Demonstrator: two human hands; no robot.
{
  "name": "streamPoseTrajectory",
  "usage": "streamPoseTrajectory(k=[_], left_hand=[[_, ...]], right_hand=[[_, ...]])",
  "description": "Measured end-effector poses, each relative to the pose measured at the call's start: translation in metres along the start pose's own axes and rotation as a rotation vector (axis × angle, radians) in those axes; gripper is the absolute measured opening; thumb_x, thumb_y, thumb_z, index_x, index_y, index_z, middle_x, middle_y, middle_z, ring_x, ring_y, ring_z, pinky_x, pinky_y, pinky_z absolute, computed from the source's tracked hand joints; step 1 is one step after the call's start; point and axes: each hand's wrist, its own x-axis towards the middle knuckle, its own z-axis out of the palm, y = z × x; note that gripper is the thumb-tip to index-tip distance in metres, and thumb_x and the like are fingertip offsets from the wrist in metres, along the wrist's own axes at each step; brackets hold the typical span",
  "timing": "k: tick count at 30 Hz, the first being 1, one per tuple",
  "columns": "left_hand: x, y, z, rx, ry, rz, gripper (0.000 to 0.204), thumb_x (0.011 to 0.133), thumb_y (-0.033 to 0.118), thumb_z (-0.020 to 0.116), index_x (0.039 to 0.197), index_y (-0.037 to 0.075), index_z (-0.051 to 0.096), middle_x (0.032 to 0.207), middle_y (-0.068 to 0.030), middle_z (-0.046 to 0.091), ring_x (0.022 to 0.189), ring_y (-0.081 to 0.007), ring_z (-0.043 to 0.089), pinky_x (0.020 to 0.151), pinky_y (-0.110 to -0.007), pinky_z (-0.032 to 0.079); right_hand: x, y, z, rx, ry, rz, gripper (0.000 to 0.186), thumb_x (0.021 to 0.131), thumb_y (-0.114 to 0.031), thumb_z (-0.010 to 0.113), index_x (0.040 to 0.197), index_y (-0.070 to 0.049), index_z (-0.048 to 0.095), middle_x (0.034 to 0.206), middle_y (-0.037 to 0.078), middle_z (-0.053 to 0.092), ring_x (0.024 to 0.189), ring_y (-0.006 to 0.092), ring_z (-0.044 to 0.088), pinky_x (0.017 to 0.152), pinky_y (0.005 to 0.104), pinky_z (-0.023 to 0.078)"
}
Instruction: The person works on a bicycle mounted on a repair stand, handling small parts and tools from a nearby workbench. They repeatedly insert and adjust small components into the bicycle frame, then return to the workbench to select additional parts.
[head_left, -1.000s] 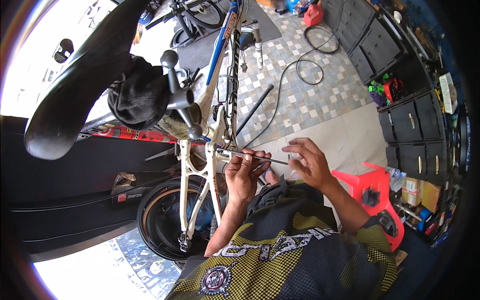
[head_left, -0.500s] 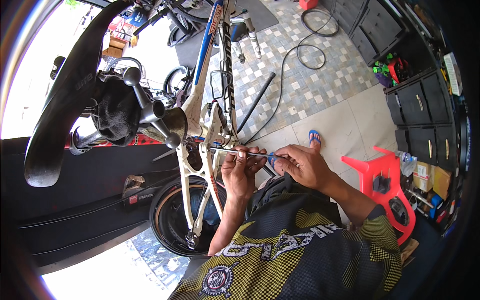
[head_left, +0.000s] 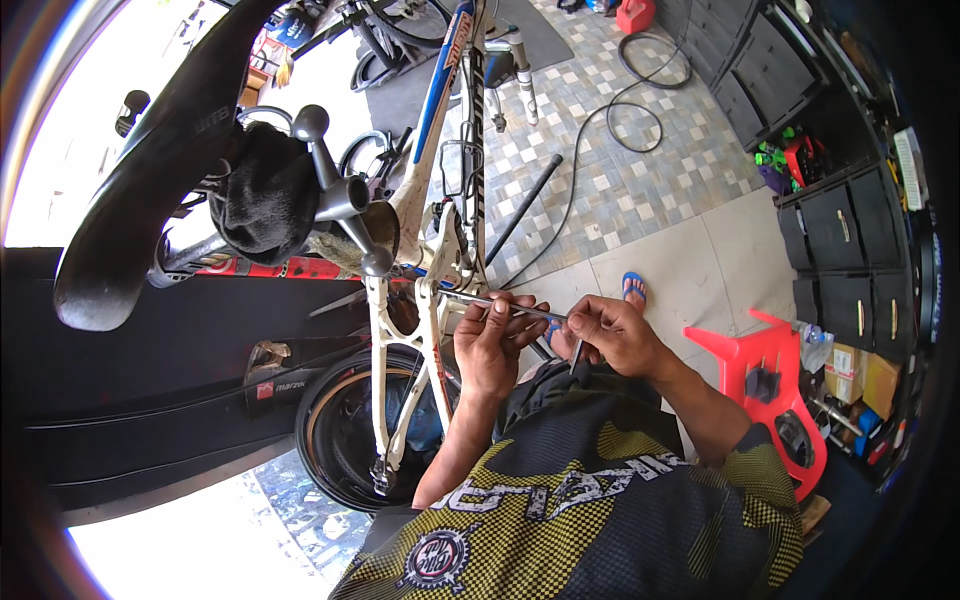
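My left hand [head_left: 488, 350] grips the long shaft of a slim metal L-shaped hex key [head_left: 464, 296] beside a white bicycle frame [head_left: 429, 355], with thumb and fingers round it. The key's far end meets the frame's pivot; whether it sits inside cannot be made out. My right hand [head_left: 627, 340] pinches the key near its bent end, whose short arm points down. Above left, a clamp with a grey knobbed handle [head_left: 343, 200] and dark cloth [head_left: 267, 188] holds the bike below a black saddle [head_left: 110, 270].
A tyred wheel [head_left: 325, 420] lies below the frame, beside a black bench [head_left: 150, 370]. At right are a red plastic chair [head_left: 738, 360], cardboard boxes [head_left: 873, 385] and dark drawer units [head_left: 842, 260]. A hose [head_left: 645, 140] and black tube [head_left: 525, 207] lie on the tiled floor.
My right hand, loose-fingered a second ago, has closed on the key's outer end, and its short arm now shows pointing down. My left hand keeps its grip. The view has shifted slightly.
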Motion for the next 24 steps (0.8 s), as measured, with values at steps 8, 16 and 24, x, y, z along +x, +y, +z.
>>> streamPoseTrajectory(k=[8,16,24], left_hand=[[-0.003,0.002,0.005,-0.037,0.044,-0.009,0.025,0.113,0.030,0.052,0.114,0.007,0.062,0.112,-0.0118,0.071,0.111,-0.0321,0.073,0.088,-0.048,0.063],[-0.026,0.032,0.009,0.359,-0.042,-0.445,0.041,0.111,0.037,0.058,0.099,0.001,0.073,0.087,-0.0079,0.072,0.079,-0.0170,0.070,0.075,-0.031,0.059],[-0.088,0.158,-0.007,1.612,-0.336,0.823,0.063,0.084,0.037,0.088,0.131,0.002,0.066,0.112,-0.0135,0.067,0.105,-0.0335,0.067,0.088,-0.047,0.054]], right_hand=[[-0.008,0.002,0.011,-0.147,0.170,-0.077,0.025,0.109,-0.024,0.062,0.098,-0.001,0.063,0.077,0.003,0.070,0.067,0.0071,0.065,0.058,0.0242,0.048],[-0.022,-0.028,0.000,-0.245,0.091,-0.364,0.020,0.100,-0.012,0.068,0.086,-0.003,0.059,0.082,0.007,0.064,0.069,0.0106,0.057,0.067,0.0264,0.046],[0.020,-0.140,0.095,-0.492,-0.438,-0.643,0.024,0.098,-0.019,0.078,0.088,-0.004,0.063,0.091,0.009,0.064,0.068,0.0133,0.059,0.063,0.0268,0.046]])
